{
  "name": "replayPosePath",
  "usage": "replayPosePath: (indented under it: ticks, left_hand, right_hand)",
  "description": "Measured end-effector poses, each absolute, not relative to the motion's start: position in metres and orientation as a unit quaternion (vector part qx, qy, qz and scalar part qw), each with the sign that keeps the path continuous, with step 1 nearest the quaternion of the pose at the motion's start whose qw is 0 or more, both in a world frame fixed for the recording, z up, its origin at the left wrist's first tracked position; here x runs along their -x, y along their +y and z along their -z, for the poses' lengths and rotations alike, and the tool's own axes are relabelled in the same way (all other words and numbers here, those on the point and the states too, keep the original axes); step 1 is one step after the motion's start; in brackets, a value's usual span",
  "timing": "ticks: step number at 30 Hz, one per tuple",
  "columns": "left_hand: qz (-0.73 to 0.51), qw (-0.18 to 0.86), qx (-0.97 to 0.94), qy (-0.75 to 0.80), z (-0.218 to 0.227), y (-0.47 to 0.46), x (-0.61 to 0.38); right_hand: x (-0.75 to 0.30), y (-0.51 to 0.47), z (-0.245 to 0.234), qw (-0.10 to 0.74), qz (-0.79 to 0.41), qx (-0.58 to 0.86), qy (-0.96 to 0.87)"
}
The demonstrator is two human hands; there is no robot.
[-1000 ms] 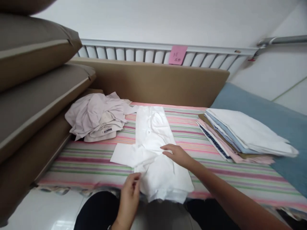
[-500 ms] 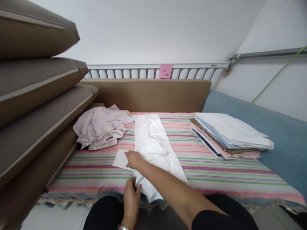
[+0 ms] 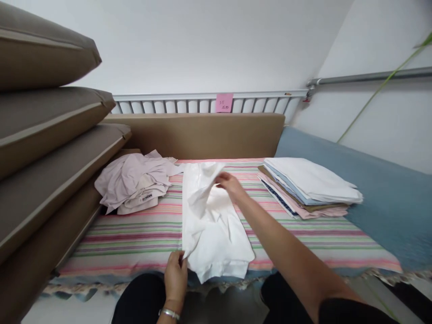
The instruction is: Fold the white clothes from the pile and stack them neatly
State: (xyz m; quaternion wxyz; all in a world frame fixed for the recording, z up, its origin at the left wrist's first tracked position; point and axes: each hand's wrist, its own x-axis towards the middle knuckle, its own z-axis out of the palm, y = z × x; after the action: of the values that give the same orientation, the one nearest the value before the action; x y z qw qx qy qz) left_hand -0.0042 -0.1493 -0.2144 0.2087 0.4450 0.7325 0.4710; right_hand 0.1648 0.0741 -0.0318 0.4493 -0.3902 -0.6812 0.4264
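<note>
Since the earlier frame our right hand [image 3: 229, 183] has swept from the near left of the white garment [image 3: 216, 229] to its far end, lifting a loose flap [image 3: 201, 186] of cloth that lay flat on the stripes.

We see the bed [image 3: 128, 238] carrying everything, with brown cushions [image 3: 50, 117] stacked along its left edge. A folded pile [image 3: 310, 186] sits toward the far right corner and a crumpled pinkish heap [image 3: 135, 180] toward the far left corner.

Between them the white garment lies with its long axis running from the near edge toward the far edge. Our right fingers are pinched on the raised flap at the far end. Our left hand [image 3: 176, 279] is nearer us, fingers closed on the garment's near left corner at the bed's near edge.
</note>
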Motion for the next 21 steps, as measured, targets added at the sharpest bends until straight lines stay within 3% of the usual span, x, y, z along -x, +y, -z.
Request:
replayPosePath:
  ticks: [3,7,10,14,21]
  left_hand:
    - [-0.459,0.2,-0.441,0.745,0.214,-0.148,0.004]
    - [-0.452,0.196,-0.442,0.75,0.215,-0.146,0.005]
    - [-0.442,0.195,-0.458,0.746,0.217,-0.146,0.007]
    - [-0.416,0.177,-0.479,0.752,0.217,-0.147,0.008]
    - [-0.327,0.076,-0.567,0.753,0.199,-0.149,-0.003]
  right_hand:
    - [-0.233,0.095,0.031,0.59,-0.533,0.374,-0.477]
    - [-0.285,0.102,0.067,0.622,-0.593,0.426,-0.284]
    - [-0.305,0.092,0.108,0.606,-0.605,0.466,-0.222]
    - [-0.312,0.084,0.15,0.522,-0.641,0.536,-0.173]
    - [-0.296,0.097,0.158,0.46,-0.659,0.568,-0.177]
